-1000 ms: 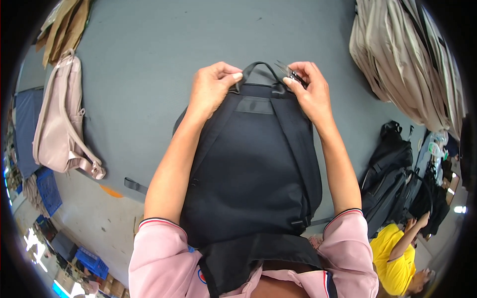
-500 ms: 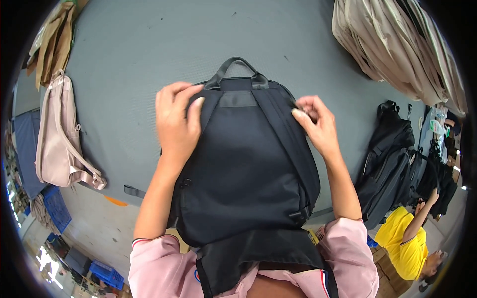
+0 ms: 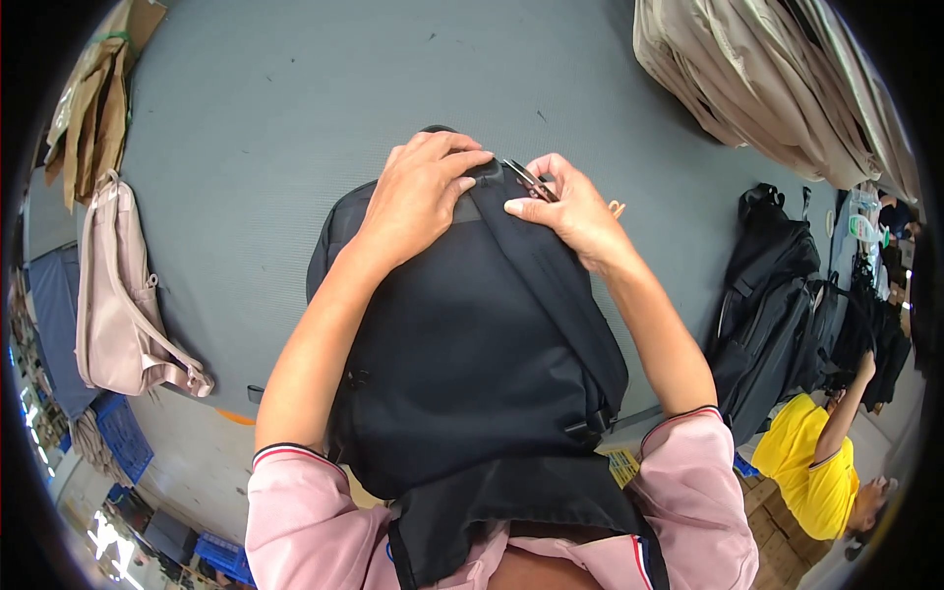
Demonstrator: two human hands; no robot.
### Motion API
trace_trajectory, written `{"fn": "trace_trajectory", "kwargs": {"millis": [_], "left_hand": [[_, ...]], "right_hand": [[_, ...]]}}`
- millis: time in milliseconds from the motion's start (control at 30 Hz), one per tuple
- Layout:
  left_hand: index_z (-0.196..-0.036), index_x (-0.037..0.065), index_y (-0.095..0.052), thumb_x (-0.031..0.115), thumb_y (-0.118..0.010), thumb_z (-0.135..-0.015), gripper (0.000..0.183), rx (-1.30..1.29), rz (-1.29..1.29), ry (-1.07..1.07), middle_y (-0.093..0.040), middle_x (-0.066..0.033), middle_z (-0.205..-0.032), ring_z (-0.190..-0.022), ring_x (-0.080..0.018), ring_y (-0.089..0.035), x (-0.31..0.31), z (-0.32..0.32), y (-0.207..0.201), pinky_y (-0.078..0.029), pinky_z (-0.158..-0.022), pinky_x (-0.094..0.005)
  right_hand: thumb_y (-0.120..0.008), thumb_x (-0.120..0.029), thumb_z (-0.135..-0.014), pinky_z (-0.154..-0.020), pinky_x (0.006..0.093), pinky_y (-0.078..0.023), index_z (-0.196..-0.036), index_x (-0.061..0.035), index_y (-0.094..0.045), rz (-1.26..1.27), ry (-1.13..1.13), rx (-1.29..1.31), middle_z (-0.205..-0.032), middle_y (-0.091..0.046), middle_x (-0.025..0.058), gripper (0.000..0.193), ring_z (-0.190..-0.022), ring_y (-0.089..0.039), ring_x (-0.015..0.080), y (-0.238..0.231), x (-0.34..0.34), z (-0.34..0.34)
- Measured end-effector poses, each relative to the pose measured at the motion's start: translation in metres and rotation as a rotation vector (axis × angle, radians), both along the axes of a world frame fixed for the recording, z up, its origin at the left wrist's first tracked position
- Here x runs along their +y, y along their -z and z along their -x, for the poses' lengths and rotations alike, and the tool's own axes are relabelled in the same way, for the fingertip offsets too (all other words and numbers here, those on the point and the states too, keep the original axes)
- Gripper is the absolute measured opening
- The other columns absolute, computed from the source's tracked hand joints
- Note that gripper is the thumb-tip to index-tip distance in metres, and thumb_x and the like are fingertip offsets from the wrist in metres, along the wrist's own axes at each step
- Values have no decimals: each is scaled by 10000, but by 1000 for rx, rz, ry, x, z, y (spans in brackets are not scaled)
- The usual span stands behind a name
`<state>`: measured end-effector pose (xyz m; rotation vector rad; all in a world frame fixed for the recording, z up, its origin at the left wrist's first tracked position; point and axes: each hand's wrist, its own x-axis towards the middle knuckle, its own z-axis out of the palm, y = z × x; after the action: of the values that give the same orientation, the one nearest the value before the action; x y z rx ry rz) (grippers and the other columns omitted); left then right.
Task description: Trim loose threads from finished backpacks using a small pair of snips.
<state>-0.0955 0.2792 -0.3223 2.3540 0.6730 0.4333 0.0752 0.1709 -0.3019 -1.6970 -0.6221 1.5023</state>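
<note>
A black backpack point(image 3: 452, 344) lies in front of me on the grey table, its shoulder-strap side up and its lower end close to my body. My left hand point(image 3: 418, 192) is closed over the backpack's top handle near the right strap's upper end, hiding most of the handle. In my right hand point(image 3: 575, 211) is a pair of thread snips point(image 3: 531, 180), gripped between thumb and fingers. Their narrow metal tips point up and left, close to my left fingertips and the top of the right shoulder strap point(image 3: 536, 251).
A pink backpack point(image 3: 113, 295) lies at the table's left edge, near brown paper point(image 3: 93, 128). Beige bags point(image 3: 747, 88) are piled at the far right, black backpacks point(image 3: 767, 285) below them. Beyond stands a person in a yellow shirt point(image 3: 806, 462). Blue crates point(image 3: 126, 438) are at lower left.
My left hand has moved right and up onto the handle. My right hand has come inward from the bag's right edge, and the snips now show plainly. The bag's top has shifted slightly.
</note>
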Motion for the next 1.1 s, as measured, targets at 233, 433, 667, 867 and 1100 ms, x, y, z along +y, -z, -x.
{"fn": "trace_trajectory", "kwargs": {"millis": [233,433,667,867,1100], "left_hand": [[-1006,72,-687,27,-654,-769,243,17,-79,163,-616,-41,-1023,-981,-221,-577,4,-2,-8,-485,-832,-344],[-879,50,-681,25,-670,-733,148,-55,-104,193,-623,-35,-954,-869,-212,-599,9,-5,-2,-513,-740,-327],[-749,-10,-576,-13,-600,-720,37,-178,-321,300,-545,-75,-840,-768,-237,-553,3,-11,9,-482,-683,-361],[-773,-23,-537,-40,-578,-736,58,-184,-147,174,-523,-112,-839,-772,-273,-562,0,-10,19,-483,-663,-363],[-788,-33,-548,-41,-583,-757,48,-158,-132,226,-526,-108,-858,-765,-271,-576,2,-10,16,-500,-656,-358]], "right_hand": [[-747,-74,-762,-678,201,-427,-1000,-61,-484,-79,188,62,-806,-541,-6,355,-724,-493,43,-1,-18,17],[-707,-33,-789,-687,197,-423,-998,-63,-467,-57,177,-9,-787,-548,-19,320,-719,-486,34,3,-20,22],[-693,-44,-796,-630,219,-414,-1000,-38,-464,-120,149,-86,-727,-539,-7,306,-670,-480,51,18,-27,24],[-691,-170,-803,-629,317,-455,-1032,-51,-511,-237,-73,-649,-810,-565,40,315,-679,-557,169,7,-26,16],[-656,-219,-816,-663,386,-470,-873,-48,-626,-230,-363,-841,-842,-571,73,183,-769,-605,268,-11,-2,-10]]}}
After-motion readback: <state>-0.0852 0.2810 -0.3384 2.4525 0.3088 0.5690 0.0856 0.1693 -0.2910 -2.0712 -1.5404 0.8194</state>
